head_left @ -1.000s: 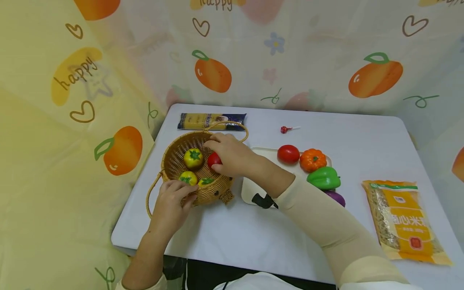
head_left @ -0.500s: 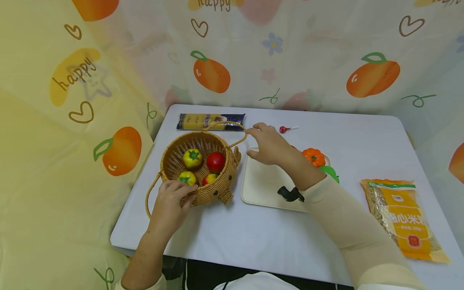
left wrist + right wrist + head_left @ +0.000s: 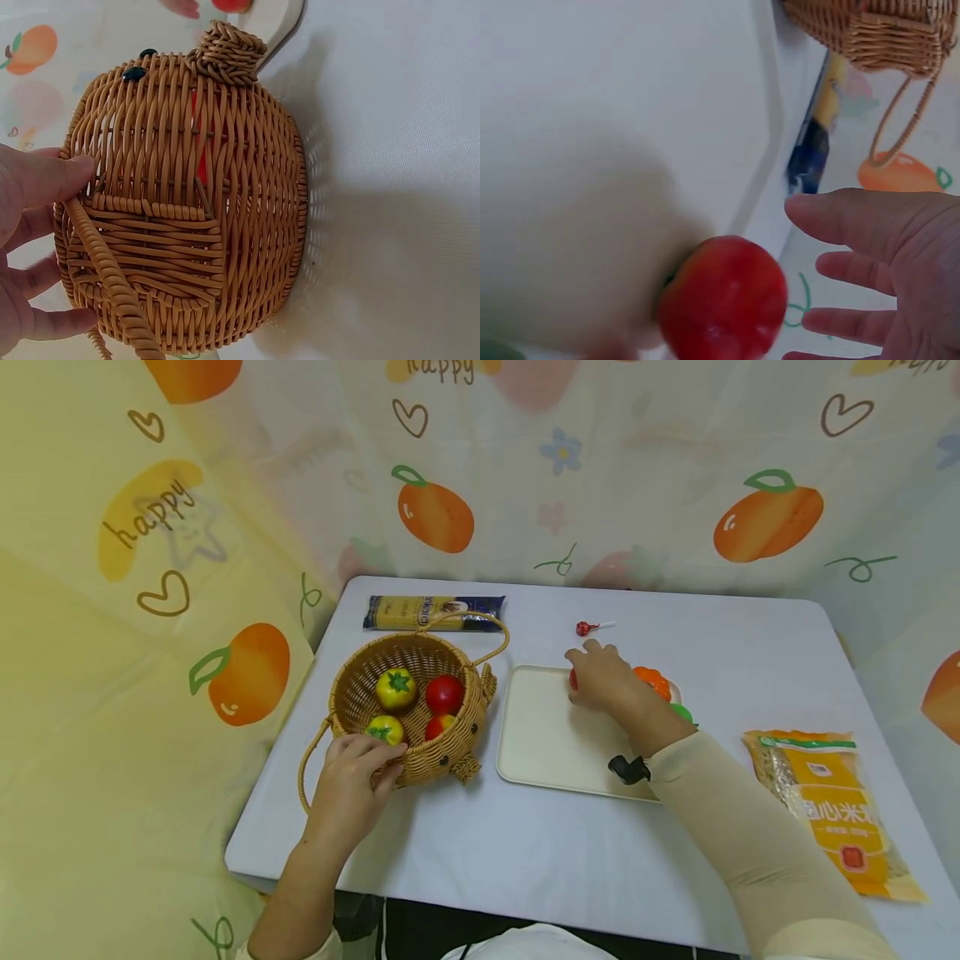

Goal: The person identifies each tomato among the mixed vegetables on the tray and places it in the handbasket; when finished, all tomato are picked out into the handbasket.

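Note:
My left hand (image 3: 356,785) holds the near rim of a woven wicker basket (image 3: 427,766); in the left wrist view the thumb (image 3: 64,176) presses its outer side. Inside lie two yellow-green toy tomatoes (image 3: 396,690), a round red fruit (image 3: 445,695) and a red-and-yellow fruit (image 3: 439,726). Over the far edge of the cream tray (image 3: 555,752), my right hand (image 3: 603,681) is spread around a red tomato (image 3: 724,300). The right wrist view shows a gap between that tomato and the thumb and fingers.
An orange pumpkin (image 3: 654,682) and a green pepper (image 3: 682,712) sit partly hidden behind the right forearm. A lollipop (image 3: 588,628) and a pasta packet (image 3: 435,612) lie at the back. A yellow food bag (image 3: 836,810) lies at the right.
My right hand has let go of the round red fruit in the basket and moved right to the tomato at the tray. The red-and-yellow fruit has turned over. My left hand stays on the rim.

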Available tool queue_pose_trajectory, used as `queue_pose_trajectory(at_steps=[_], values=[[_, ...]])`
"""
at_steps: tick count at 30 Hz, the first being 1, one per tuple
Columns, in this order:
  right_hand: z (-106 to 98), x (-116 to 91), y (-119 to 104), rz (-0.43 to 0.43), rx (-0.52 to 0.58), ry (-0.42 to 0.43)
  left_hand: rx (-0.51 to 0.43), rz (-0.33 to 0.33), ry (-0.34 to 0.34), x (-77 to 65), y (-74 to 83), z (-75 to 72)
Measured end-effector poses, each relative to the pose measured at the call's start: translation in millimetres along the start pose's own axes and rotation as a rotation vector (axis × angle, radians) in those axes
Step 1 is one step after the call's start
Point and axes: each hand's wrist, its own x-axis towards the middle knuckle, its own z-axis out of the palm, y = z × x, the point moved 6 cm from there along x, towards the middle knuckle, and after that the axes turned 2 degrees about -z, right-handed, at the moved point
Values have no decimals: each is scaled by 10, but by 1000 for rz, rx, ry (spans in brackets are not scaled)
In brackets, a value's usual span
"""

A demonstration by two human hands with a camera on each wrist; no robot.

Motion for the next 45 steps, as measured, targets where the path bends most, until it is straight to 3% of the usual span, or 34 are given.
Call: queue_pose_trajectory(at_steps=[10, 27, 35, 45], values=[[133, 74, 62, 24, -76, -27, 3, -2, -4, 0, -7, 2], [145, 120, 51, -36, -84, 2, 2, -8, 0, -6, 1, -1], [-85, 67, -97, -62, -24, 52, 4, -15, -9, -2, 3, -6], [-554, -73, -696, -197, -2, 137, 0, -21, -12, 6, 16, -13]])
